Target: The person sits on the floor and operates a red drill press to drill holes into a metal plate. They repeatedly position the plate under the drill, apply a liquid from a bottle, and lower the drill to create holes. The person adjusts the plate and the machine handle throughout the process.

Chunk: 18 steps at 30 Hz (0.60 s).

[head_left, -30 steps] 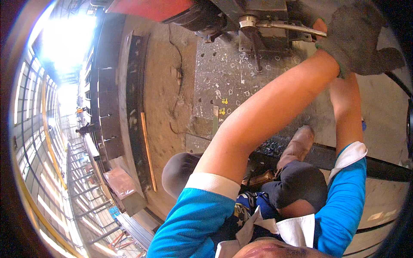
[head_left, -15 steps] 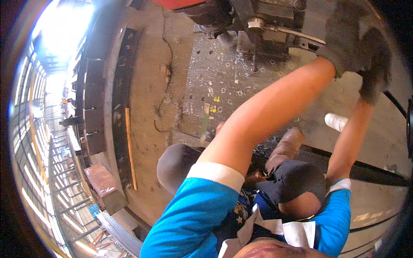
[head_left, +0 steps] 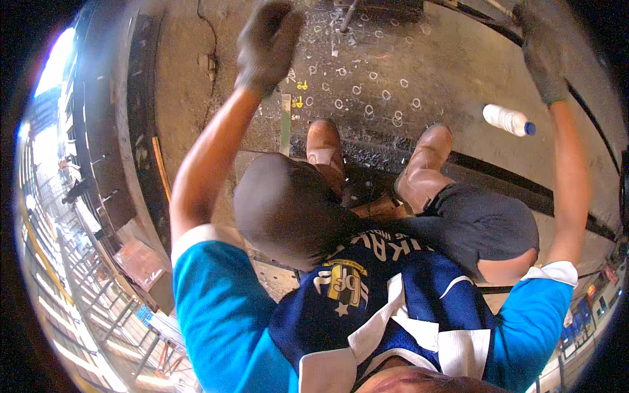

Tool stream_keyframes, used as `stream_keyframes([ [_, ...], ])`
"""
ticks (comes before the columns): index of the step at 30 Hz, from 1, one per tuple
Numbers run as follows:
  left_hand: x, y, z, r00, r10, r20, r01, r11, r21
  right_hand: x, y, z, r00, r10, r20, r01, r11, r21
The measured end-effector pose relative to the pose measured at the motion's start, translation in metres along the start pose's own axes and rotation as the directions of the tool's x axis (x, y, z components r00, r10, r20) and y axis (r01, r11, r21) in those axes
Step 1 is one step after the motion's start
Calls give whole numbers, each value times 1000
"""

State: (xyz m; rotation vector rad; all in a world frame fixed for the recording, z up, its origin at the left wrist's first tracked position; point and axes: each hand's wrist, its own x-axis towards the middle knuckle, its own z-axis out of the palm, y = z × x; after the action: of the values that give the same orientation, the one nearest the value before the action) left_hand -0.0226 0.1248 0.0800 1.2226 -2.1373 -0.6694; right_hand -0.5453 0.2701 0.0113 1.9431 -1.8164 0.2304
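Observation:
Both my hands wear dark grey gloves. My left hand [head_left: 267, 49] is raised at the top, above the left side of a dark steel plate [head_left: 386, 92] marked with chalk circles and yellow marks. Its fingers are curled and a little blurred, and whatever they may hold is hidden. At the upper right my right hand [head_left: 544, 56] closes at the end of a thin metal bar [head_left: 503, 9], its fingertips dim near the rim. A white bottle with a blue cap [head_left: 508, 120] lies on the floor beside my right forearm.
My brown boots [head_left: 325, 152] stand at the plate's near edge. A green-and-grey strip [head_left: 285, 128] lies left of them. A cable [head_left: 213, 39] runs over the floor at the upper left, and a wooden stick [head_left: 161, 167] lies farther left. Dark bars cross the right side.
My left hand has left the right side and swung far to the left. My right hand stays at the upper right. The view has tipped down, and the red machine is out of sight.

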Motion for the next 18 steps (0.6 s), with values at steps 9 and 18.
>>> stream_keyframes([
  [9, -294, -202, 33, 863, -482, 155, 195, 599, 777, -47, -25, 127, 972, 233, 25, -226, 900, 372],
  [18, -337, -167, 5, 714, -696, 77, 492, 576, 653, 38, -139, 127, 548, 724, 419, -835, 502, 224],
])
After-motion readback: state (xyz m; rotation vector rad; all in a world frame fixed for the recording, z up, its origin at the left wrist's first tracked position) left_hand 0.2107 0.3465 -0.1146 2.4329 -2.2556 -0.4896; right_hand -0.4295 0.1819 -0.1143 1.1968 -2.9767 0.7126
